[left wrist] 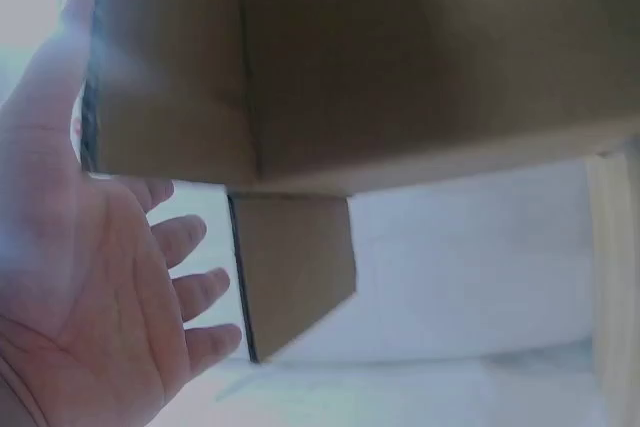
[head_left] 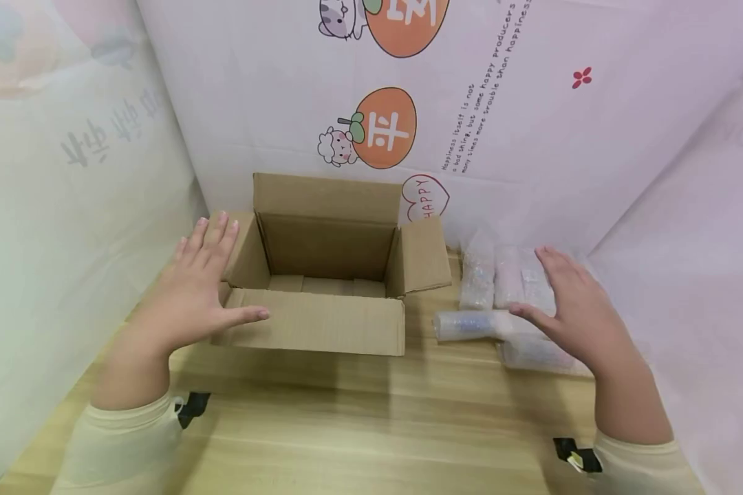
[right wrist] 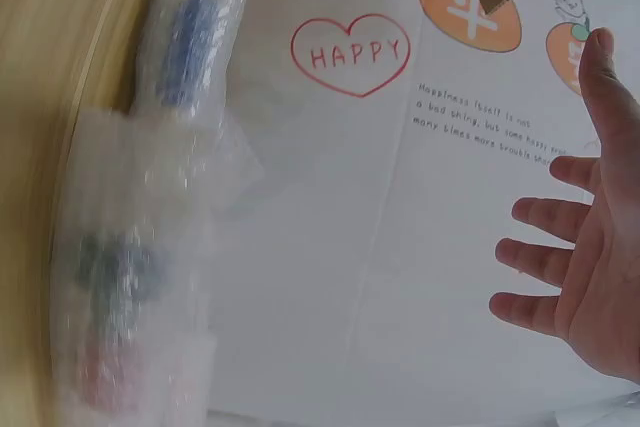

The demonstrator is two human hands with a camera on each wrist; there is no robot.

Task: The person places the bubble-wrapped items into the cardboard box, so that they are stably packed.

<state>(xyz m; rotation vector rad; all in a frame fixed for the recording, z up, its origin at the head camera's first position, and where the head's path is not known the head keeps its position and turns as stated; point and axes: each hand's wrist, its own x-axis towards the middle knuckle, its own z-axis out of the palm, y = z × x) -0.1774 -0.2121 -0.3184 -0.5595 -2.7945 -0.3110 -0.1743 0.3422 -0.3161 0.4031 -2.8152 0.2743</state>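
Observation:
An opened cardboard box (head_left: 331, 247) stands on the wooden table, its flaps spread outward and its visible floor bare. My left hand (head_left: 195, 292) is held flat over the box's left side, fingers straight, thumb reaching above the front flap (head_left: 322, 326). In the left wrist view the palm (left wrist: 90, 297) faces the cardboard, beside a side flap (left wrist: 295, 272). My right hand (head_left: 572, 309) hovers with straight fingers over several bubble-wrapped packages, holding nothing. One wrapped roll (head_left: 467, 325) lies nearest its thumb. In the right wrist view a wrapped package (right wrist: 125, 277) lies below the hand (right wrist: 605, 257).
White printed sheeting (head_left: 501, 124) walls in the back and both sides. The wooden table (head_left: 359, 426) extends in front of the box. Black straps (head_left: 192, 409) show at both sleeves. The right box flap (head_left: 425, 254) sticks out towards the packages.

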